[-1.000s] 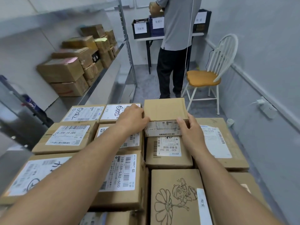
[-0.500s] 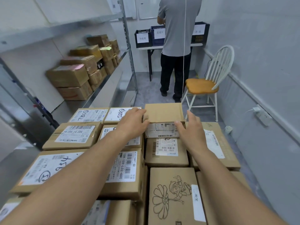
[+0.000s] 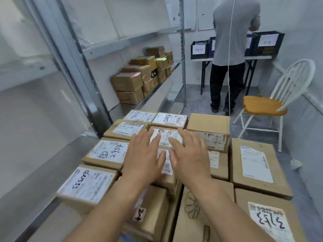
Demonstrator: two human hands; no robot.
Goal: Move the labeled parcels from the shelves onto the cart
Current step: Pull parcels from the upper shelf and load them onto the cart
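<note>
Gripping nothing with left hand (image 3: 145, 156) or right hand (image 3: 189, 157): fingers (image 3: 154, 142) straight, spread, side by side over stacked parcels (image 3: 108, 151) at 6 o'clock; contact unclear. At 11 o'clock, more parcels (image 3: 127, 82) sitting on shelf (image 3: 153, 92).

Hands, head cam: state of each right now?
Left hand: open, fingers straight, holding nothing, over the stacked parcels.
Right hand: open, fingers spread, holding nothing, over the same parcels.

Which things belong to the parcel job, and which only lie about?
Job: brown cardboard parcels on metal shelf; stacked white-labelled cardboard parcels; left hand; right hand.
Lying about: white chair with orange seat; black plastic crates; white floor cup.
</note>
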